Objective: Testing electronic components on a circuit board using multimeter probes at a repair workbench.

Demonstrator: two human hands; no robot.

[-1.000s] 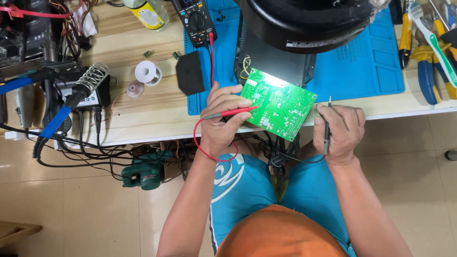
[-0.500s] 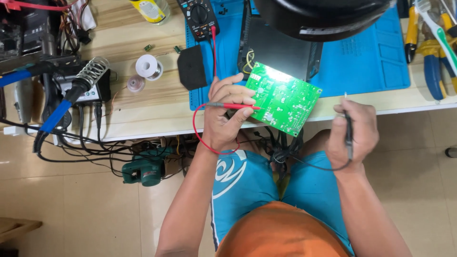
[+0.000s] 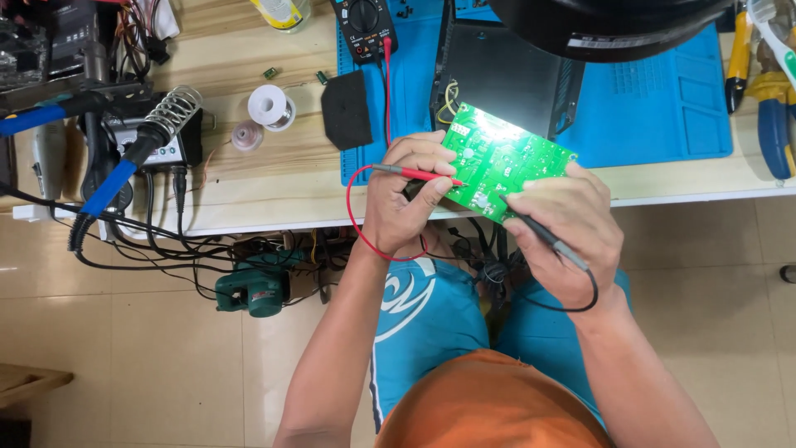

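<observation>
where tiled floor [image 3: 149, 365] shows, wooden bench [image 3: 265, 178] carries blue mat [image 3: 663, 108].

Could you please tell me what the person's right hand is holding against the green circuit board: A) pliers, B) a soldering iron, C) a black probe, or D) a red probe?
C: the right hand holds a black probe, its tip on the green circuit board.

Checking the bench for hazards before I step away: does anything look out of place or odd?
Nothing looks damaged or spilled. The circuit board hangs past the table edge, held by the left hand. A green power tool lies on the floor among tangled cables.
</observation>
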